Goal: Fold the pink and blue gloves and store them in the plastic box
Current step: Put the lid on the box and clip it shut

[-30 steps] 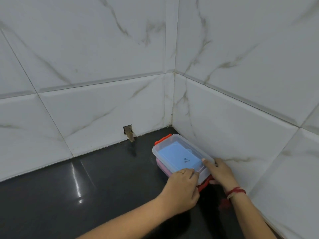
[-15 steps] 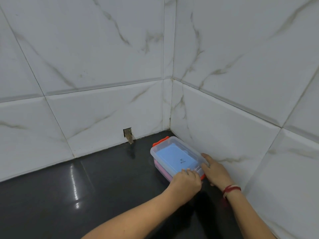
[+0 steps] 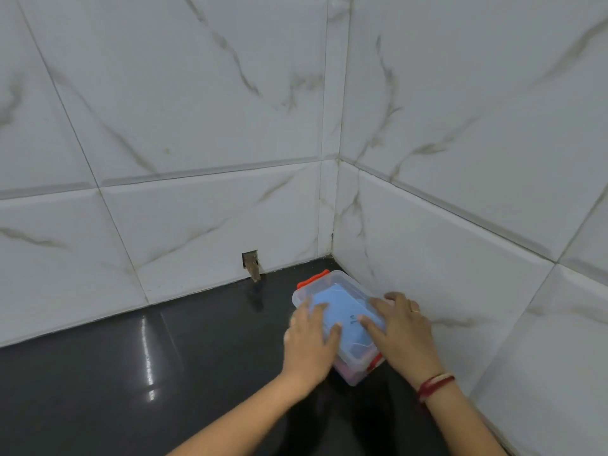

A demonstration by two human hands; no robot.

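A clear plastic box (image 3: 332,284) with orange clips stands on the black counter, close to the corner of the tiled walls. Its lid is on. A folded blue glove (image 3: 345,317) shows through the lid, and a strip of pink glove (image 3: 345,373) shows low at the near end. My left hand (image 3: 311,340) lies flat on the box's left side, fingers spread over the lid. My right hand (image 3: 399,327) rests flat on the right side of the lid, against the wall. Both palms press on the box.
The glossy black counter (image 3: 131,373) stretches to the left and toward me. White marble-look tiled walls (image 3: 460,258) meet in a corner just behind the box. A small broken hole (image 3: 250,263) sits low in the back wall, left of the box.
Both hands have moved from the near end clip up onto the top of the lid, one on each side. The box stays near the corner.
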